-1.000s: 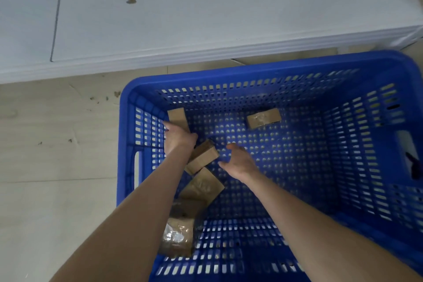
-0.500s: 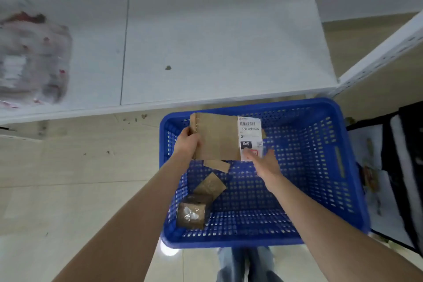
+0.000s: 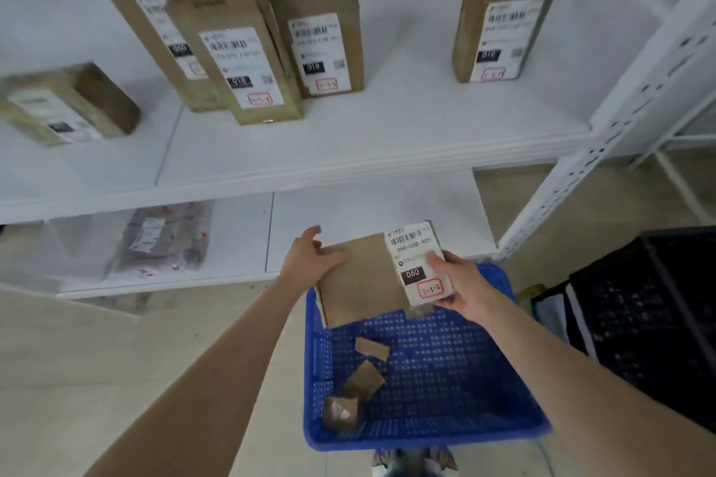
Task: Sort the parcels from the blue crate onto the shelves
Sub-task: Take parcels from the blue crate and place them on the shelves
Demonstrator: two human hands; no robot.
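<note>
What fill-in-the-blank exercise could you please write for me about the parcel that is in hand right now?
1. The left hand and right hand hold the cardboard parcel above the ____ crate.
2. The black patch on its label reads ____.
3. The plastic-wrapped parcel lies on the ____ shelf.

Missing words: blue; 060; lower.
</note>
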